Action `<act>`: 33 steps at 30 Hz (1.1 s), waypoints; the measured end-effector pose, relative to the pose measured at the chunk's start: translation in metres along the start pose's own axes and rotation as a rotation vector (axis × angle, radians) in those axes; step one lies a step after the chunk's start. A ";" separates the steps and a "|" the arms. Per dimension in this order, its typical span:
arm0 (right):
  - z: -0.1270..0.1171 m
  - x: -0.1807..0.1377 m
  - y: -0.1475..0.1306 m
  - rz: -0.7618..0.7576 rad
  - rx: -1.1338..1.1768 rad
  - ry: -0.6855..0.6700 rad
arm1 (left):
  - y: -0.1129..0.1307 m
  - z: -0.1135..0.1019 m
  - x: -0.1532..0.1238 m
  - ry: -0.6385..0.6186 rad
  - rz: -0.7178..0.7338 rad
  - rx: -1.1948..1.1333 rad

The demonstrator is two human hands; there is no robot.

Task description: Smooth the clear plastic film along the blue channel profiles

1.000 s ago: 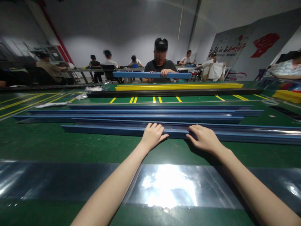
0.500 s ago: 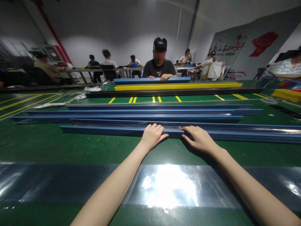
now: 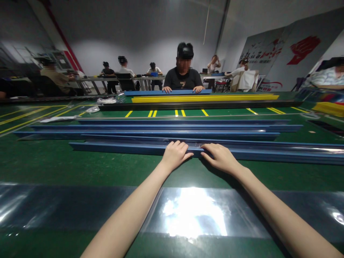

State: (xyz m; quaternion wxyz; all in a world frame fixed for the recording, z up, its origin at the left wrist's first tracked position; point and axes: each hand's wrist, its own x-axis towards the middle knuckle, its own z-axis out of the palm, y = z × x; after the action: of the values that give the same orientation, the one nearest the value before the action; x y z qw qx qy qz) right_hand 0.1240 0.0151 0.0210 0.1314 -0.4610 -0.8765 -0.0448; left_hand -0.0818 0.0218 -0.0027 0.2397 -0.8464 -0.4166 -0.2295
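Blue channel [image 3: 118,148], black shirt [image 3: 183,79] reading "7"

You are working in a workshop: long blue strips [image 3: 115,148] are lying across a green table [image 3: 80,168], yellow lines [image 3: 176,113] are marking its top, co-workers [image 3: 52,79] are sitting at other long tables [image 3: 94,78] beyond, and a large board [image 3: 282,70] bearing a red fist [image 3: 303,50] is facing the room from your right.
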 end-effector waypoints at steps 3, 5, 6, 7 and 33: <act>-0.001 -0.002 0.001 -0.002 0.009 0.005 | 0.000 0.000 0.000 0.000 0.001 -0.004; -0.001 -0.002 0.001 -0.004 0.001 0.006 | 0.000 -0.001 0.000 0.000 0.001 -0.005; -0.001 -0.002 0.001 -0.005 -0.004 0.005 | 0.000 -0.001 0.000 0.000 0.000 -0.005; -0.001 -0.003 0.002 -0.004 -0.009 0.005 | 0.000 -0.001 0.000 -0.001 0.000 -0.005; 0.010 -0.005 0.004 -0.037 -0.107 0.128 | 0.000 0.000 -0.001 -0.011 -0.003 -0.003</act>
State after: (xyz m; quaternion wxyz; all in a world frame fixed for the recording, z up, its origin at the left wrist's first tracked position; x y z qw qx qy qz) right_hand 0.1278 0.0152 0.0093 0.1615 -0.4473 -0.8710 -0.1232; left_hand -0.0826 0.0216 -0.0036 0.2357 -0.8473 -0.4189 -0.2261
